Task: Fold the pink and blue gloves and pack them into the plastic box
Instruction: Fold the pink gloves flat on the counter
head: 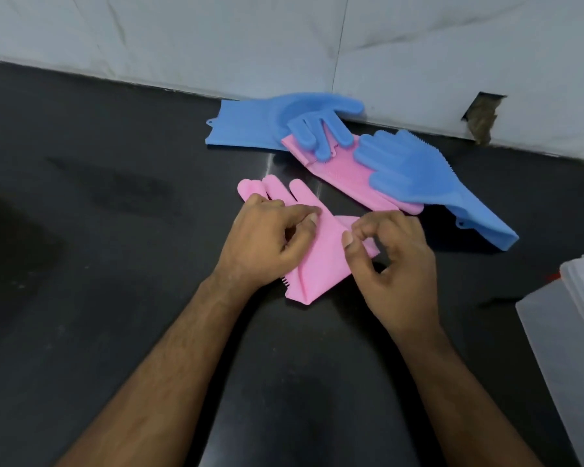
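Head view, black worktop (115, 230). Left hand (267, 241) pressing down on near pink glove (317, 261), fingers curled closed over its palm area, glove fingertips poking out beyond. Right hand (395, 264) pinching folded cuff edge of same glove between thumb and forefinger. Second pink glove (344, 173) farther back, lying under two blue gloves: one (267, 126) by white wall (418, 62), other (429, 183) to right. Plastic box (570, 332) at right edge, apart from gloves.
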A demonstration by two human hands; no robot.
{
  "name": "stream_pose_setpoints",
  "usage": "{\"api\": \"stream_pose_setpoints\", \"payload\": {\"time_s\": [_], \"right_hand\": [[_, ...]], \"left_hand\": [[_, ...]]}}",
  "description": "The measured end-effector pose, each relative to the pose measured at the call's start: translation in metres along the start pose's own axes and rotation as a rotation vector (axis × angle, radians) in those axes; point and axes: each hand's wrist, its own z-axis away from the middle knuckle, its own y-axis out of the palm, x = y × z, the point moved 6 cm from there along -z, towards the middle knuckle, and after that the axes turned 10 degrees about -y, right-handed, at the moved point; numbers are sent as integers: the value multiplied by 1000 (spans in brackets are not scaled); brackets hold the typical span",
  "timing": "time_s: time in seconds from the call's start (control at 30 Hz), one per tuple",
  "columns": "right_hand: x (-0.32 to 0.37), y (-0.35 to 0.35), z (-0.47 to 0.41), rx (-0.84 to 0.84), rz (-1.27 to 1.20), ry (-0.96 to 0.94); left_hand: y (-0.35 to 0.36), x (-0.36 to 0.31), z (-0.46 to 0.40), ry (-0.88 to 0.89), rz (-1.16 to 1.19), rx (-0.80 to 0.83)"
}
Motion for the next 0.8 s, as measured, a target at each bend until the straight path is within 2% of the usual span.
{"api": "stream_pose_setpoints", "payload": {"time_s": [0.1,0.2,0.37,0.5,0.63,0.73,0.8], "right_hand": [[5,3,3,22,-107,0],[6,6,8,25,-59,-19],[2,3,18,-24,-106,71],[5,6,18,34,-98,36],[20,0,30,73,-34,-47],[46,-10,46,92,74,-134],[59,-21,55,37,106,-160]], "left_hand": [[4,-1,2,4,-27,-8],[10,-2,4,10,-55,-15],[13,-6,8,27,-79,88],[4,-9,18,10,-54,-6],[-13,-10,43,-27,75,-101],[-19,-18,67,-42,243,-114],[-20,-24,82,-18,341,-118]]}}
